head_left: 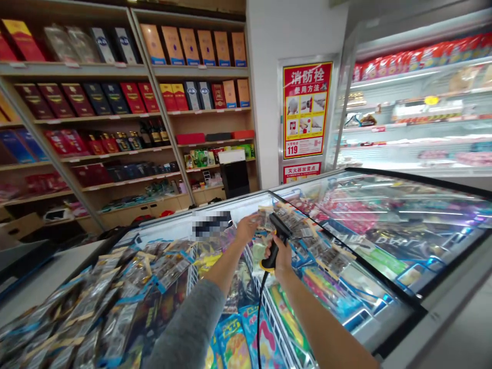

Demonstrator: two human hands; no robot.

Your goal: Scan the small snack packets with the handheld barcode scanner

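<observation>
My right hand (280,251) is wrapped round the grip of a black barcode scanner (280,228) with yellow trim, its cord hanging down. My left hand (247,229) is just left of the scanner head, fingers closed at the edge of a clear packet (264,218) with a tan top; the fingertips are small and partly hidden. Both hands are over a chest freezer with its glass lid (369,220) slid to the right. Below my hands, a white wire divider (274,318) runs between colourful ice cream packs (234,341).
Many clear packets with blue and tan edges (115,307) are heaped at the left. Shelves of boxed bottles (77,100) stand behind, beside a red fire hydrant poster (307,110). A lit display cooler (418,118) is at the right. The freezer's black lid frame (346,251) crosses beside my right arm.
</observation>
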